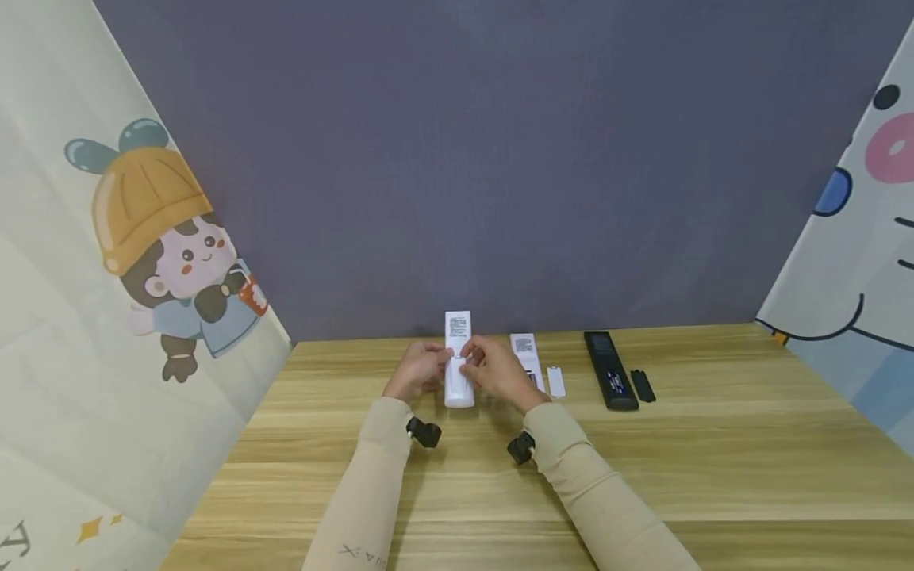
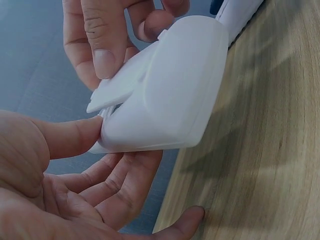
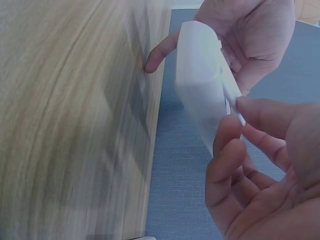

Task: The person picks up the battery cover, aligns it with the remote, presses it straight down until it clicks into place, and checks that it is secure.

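Here's the white remote (image 1: pixel 458 346), back side facing up, held over the wooden table (image 1: pixel 457 492) near its far edge, just left of a second white remote (image 1: pixel 524 345). It's a long, slim, plain white body, rounded at the near end, with dark printed text (image 1: pixel 458 326) up at the far end. And look at the battery cover (image 2: pixel 122 82), same white, tilted up at the end away from that rounded tip, a narrow gap showing beneath! Left hand (image 1: pixel 419 369) grips the body, thumb at the side, fingers underneath; right hand (image 1: pixel 500 371) pinches the cover's raised end.
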Tool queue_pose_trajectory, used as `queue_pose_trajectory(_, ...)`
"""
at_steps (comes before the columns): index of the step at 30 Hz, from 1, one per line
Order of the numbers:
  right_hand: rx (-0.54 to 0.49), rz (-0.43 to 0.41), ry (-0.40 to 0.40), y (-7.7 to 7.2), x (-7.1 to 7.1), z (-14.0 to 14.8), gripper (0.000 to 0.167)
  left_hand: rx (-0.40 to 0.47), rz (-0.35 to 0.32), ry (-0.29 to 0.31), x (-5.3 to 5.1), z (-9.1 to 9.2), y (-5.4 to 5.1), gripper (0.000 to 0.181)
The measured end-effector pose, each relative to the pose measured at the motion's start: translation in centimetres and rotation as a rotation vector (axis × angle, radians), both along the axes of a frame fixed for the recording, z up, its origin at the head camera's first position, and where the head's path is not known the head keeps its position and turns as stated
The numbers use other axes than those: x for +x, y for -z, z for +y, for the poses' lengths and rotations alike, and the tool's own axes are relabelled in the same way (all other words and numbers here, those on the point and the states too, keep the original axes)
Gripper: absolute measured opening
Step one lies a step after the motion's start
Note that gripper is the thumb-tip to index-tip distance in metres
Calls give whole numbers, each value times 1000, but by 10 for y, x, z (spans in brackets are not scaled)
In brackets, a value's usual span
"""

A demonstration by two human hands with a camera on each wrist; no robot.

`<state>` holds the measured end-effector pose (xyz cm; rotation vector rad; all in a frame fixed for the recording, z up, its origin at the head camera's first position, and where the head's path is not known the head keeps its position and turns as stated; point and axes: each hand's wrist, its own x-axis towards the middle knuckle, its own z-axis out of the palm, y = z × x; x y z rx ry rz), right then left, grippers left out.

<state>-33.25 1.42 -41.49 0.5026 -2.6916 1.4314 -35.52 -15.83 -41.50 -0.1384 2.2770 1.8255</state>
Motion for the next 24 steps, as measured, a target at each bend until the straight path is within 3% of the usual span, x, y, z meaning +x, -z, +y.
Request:
queue_pose_trajectory(11, 82, 72, 41, 0, 0, -1, 15, 6, -5, 1, 2, 1, -3, 33)
queue_pose_trajectory(24, 72, 62, 51, 2, -1, -3, 16, 2, -4, -4, 1, -1, -3, 33)
